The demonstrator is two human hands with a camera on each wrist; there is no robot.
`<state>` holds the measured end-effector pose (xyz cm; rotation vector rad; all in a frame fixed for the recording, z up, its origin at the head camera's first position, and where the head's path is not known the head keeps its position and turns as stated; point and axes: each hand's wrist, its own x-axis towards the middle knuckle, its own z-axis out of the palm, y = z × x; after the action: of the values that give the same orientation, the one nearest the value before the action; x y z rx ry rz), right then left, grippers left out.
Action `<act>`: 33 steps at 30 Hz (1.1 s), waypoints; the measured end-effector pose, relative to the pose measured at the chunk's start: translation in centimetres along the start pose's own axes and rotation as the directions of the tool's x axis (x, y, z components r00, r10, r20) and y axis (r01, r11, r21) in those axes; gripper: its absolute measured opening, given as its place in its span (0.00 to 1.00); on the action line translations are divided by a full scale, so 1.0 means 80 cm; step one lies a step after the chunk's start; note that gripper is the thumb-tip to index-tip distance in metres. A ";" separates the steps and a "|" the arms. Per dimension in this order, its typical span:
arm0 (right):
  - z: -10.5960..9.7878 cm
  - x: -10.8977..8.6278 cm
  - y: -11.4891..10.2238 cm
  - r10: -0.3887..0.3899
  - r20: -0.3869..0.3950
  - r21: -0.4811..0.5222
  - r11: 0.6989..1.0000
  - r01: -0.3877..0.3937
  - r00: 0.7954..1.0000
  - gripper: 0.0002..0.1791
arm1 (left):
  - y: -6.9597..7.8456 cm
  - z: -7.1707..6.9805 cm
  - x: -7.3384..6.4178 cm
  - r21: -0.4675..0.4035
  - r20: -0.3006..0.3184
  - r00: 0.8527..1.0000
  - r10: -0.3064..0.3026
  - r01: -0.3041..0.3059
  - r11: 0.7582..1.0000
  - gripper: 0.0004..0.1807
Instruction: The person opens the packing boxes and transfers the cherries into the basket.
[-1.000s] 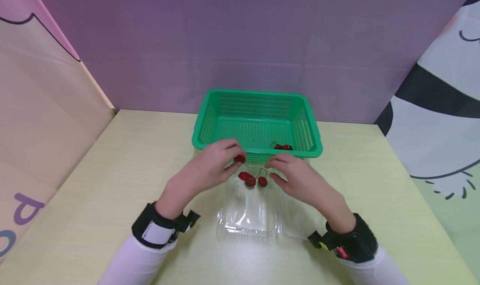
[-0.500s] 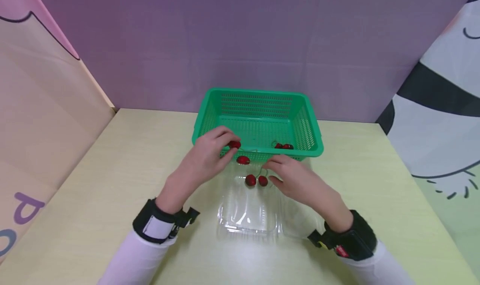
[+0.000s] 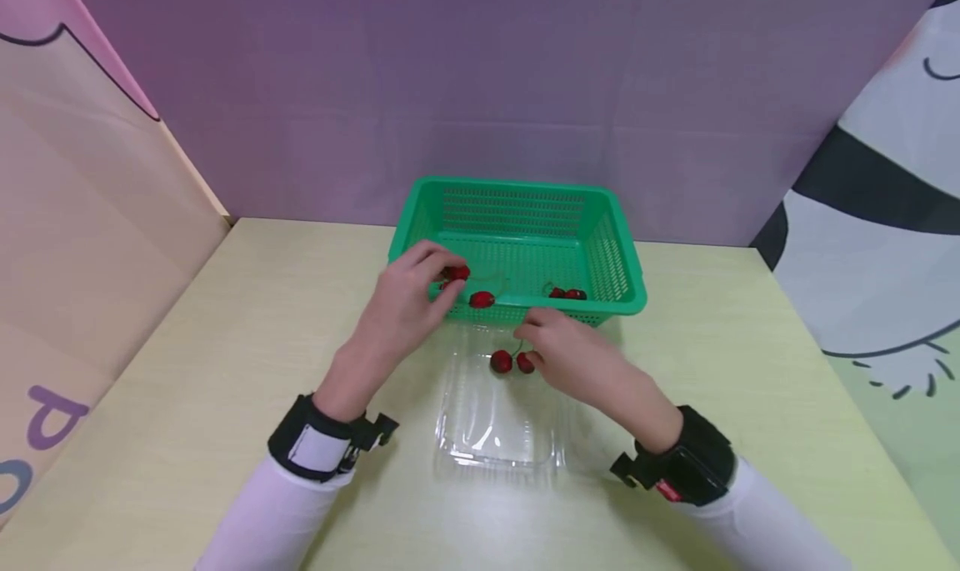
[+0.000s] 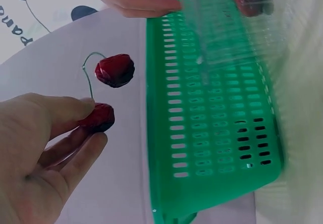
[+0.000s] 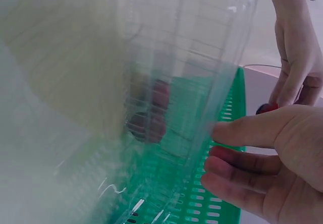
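Note:
My left hand pinches one red cherry between thumb and fingers, over the near left rim of the green basket. Joined to it by a thin green stem, a second cherry is loose beside the fingers. A clear plastic clamshell box lies in front of the basket, with two stemmed cherries at its far end. My right hand is at that end, its bent fingertips close to the box wall and apart from the thumb, gripping nothing visible.
Several darker cherries lie in the basket's near right corner. The light wooden table meets a purple backdrop behind the basket. Printed panels stand at left and right.
My left hand has carried its cherry pair from the clear box up and left over the basket rim. My right hand has shifted slightly left, now overlapping one boxed cherry.

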<state>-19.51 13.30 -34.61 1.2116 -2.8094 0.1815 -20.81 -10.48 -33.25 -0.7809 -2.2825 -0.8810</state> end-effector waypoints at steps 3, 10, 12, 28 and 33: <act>0.002 0.002 -0.001 0.000 -0.004 -0.014 1.000 -0.001 1.000 0.10 | -0.005 0.002 0.000 0.007 -0.027 0.999 -0.016 0.016 1.000 0.11; 0.004 0.006 -0.003 0.036 0.034 -0.052 0.998 -0.034 0.999 0.10 | -0.017 0.005 -0.001 0.004 -0.096 0.993 -0.063 0.064 0.998 0.12; 0.005 0.006 -0.004 0.045 0.040 -0.058 0.997 -0.043 0.998 0.10 | -0.019 0.006 -0.001 0.003 -0.113 0.990 -0.082 0.083 0.997 0.12; 0.012 0.008 -0.006 0.016 0.030 -0.064 0.998 -0.014 0.999 0.09 | -0.031 0.010 -0.003 0.053 -0.130 0.972 -0.195 0.203 0.978 0.12; 0.011 0.008 -0.008 0.012 0.040 -0.060 0.998 -0.009 0.999 0.08 | -0.033 0.010 -0.004 0.080 -0.119 0.969 -0.216 0.226 0.971 0.12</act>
<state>-19.50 12.33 -35.36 1.2018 -2.8340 0.0732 -22.61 -11.60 -35.04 -0.4314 -2.3243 -0.8855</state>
